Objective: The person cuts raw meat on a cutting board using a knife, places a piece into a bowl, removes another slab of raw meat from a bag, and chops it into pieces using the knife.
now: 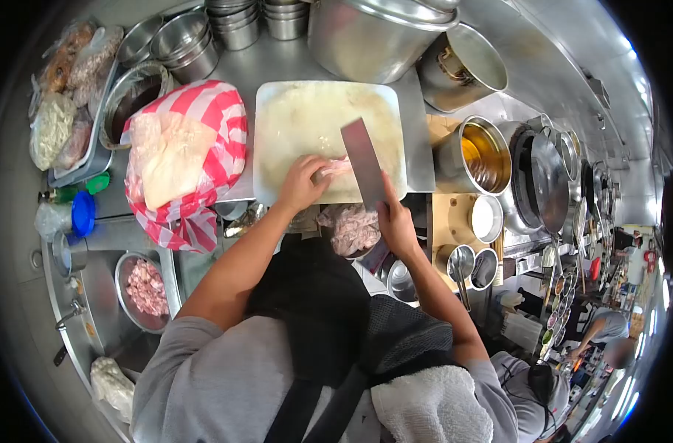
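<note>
On my remote feed, the left hand curled over the meat, gripping it by the cutting board's near edge. The meat pointed right from that nearer hand, long axis roughly sideways, pale pink streaked white. The knife slanted at its right end, clenched in the right hand.

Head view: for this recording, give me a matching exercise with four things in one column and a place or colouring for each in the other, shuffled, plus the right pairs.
Things
1. cleaver
2. piece of meat
3. plastic bag
4. pot of amber liquid

Places or colouring
A. red and white stripes
B. beyond the right edge of the cutting board
C. gripped by the right hand
D. held on the board by the left hand

Pairs: 1-C, 2-D, 3-A, 4-B
</note>
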